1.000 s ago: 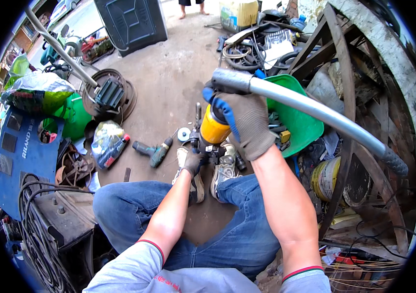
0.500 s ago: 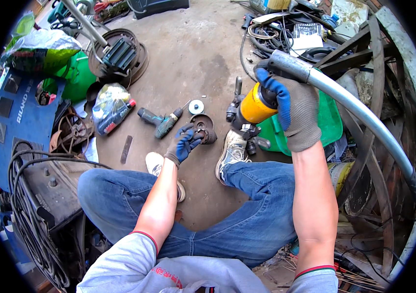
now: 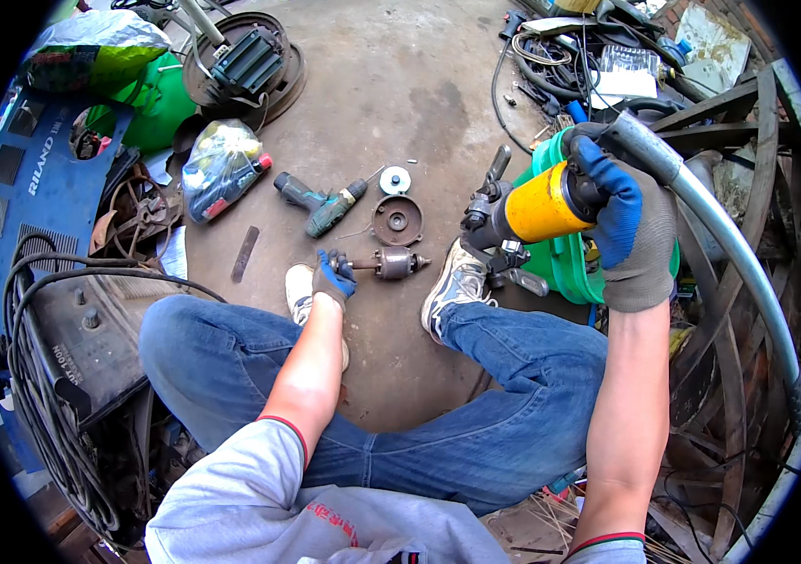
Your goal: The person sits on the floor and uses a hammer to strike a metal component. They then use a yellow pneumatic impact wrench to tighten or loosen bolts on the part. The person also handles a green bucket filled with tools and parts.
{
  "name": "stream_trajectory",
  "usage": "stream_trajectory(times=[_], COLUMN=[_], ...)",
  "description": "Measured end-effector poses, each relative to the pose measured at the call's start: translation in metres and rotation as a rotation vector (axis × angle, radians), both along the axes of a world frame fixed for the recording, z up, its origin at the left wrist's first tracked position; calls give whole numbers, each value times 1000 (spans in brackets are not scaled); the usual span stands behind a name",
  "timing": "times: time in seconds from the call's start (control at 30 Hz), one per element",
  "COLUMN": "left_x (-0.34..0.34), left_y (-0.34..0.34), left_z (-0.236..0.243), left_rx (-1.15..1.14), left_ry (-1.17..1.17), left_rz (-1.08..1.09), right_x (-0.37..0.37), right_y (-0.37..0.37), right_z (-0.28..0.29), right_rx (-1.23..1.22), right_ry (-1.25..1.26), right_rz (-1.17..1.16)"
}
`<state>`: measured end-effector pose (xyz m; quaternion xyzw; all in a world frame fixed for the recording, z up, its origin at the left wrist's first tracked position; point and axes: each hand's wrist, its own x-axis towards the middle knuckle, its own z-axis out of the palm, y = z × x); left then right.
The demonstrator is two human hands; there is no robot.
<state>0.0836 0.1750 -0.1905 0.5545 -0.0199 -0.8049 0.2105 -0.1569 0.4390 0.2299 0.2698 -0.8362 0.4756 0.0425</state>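
Grey cylindrical metal armature now moved clear of rusty round metal housing, both parts thus exposed; shaft clamped near concrete floor by gloved left hand's fingers. Yellow cylindrical tool held aloft, black end clamped by gloved right hand.

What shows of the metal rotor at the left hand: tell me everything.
The rotor looks like worn, grey-brown metal: a thick banded cylinder with a thinner shaft and a stepped, narrowing right end. It runs left to right, just below the round brown dish-like part in view. The left hand grips its left end. Whether it touches the floor cannot be told.
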Motion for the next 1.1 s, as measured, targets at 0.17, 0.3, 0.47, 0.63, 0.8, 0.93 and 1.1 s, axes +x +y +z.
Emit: stream_trajectory(times=[0.17,0.3,0.47,0.63,0.8,0.93,1.1], left_x=[4,4,12,30,40,20,-30], left_y=[-21,-35,-51,-54,-53,-41,33], left_z=[-15,-18,-15,-26,-31,7,65], left_rx=[-166,-338,-329,-660,-1001,-1149,-1820], left_ry=[-118,-460,-648,-819,-1090,-1279,-706], left_rz=[-435,-790,-686,-922,-1033,-998,-1325], right_x=[4,7,6,3,3,5,7], right_y=[-5,-8,-10,-12,-8,-6,-4], right_z=[3,7,8,7,8,7,9], right_rx=[-37,-35,-129,-69,-80,-188,-227], right_ry=[-31,-45,-140,-53,-140,-100,-117], right_rz=[37,-20,40,63,58,76,56])
